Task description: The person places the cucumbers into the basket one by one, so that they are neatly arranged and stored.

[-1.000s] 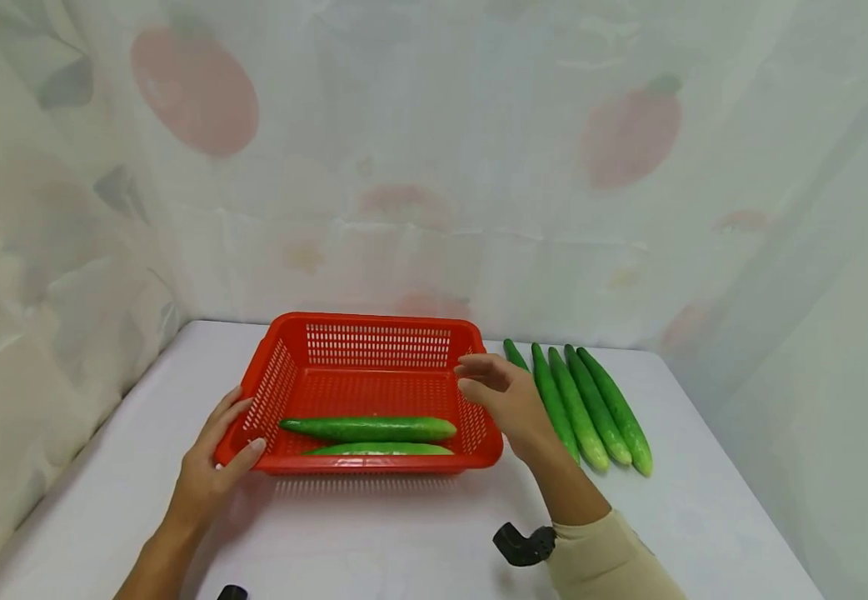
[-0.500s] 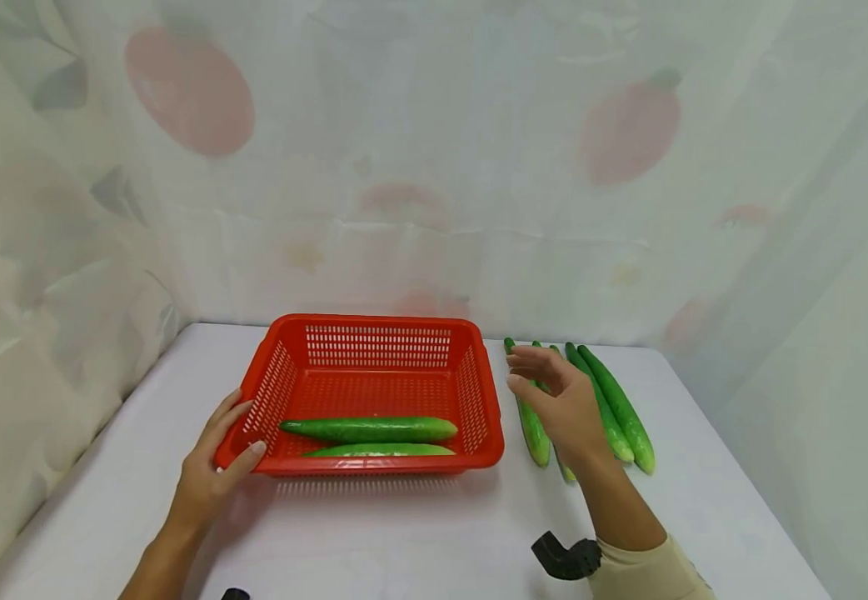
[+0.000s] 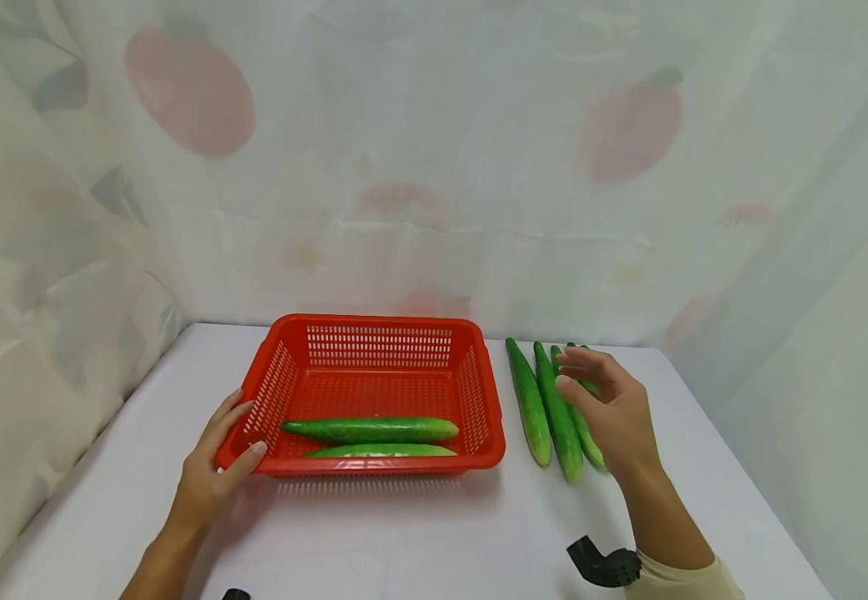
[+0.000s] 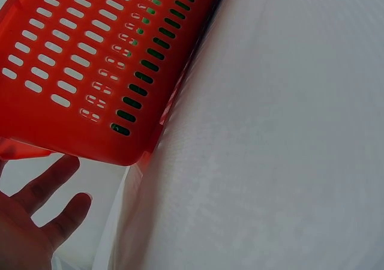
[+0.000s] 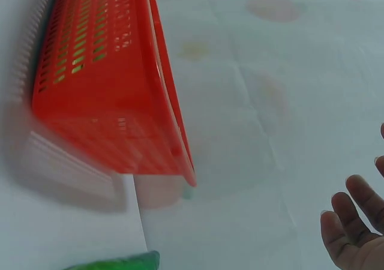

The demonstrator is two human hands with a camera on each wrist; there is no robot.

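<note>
A red plastic basket [image 3: 374, 400] with slotted walls stands left of centre in the head view. Two cucumbers lie inside along its near side, the rear one [image 3: 370, 429] in full sight and the front one [image 3: 381, 450] partly behind the rim. My left hand [image 3: 205, 475] rests at the basket's near left corner, fingers spread along the rim; the left wrist view shows those fingers fairly straight. Above the right-hand row of cucumbers [image 3: 530, 408] hovers my right hand [image 3: 617, 412], empty, with fingers loosely bent and thumb apart. It hides much of the rightmost cucumbers.
The white table [image 3: 374, 533] reaches up to a pale printed curtain [image 3: 434, 167] at the back, with more curtain on both sides. A black wrist camera [image 3: 606, 567] sits at the right wrist. In the right wrist view, a cucumber end [image 5: 129, 263] shows below the basket.
My right hand has moved to the right, from beside the basket's right rim to over the right part of the cucumber row. The left hand and the basket have stayed put.
</note>
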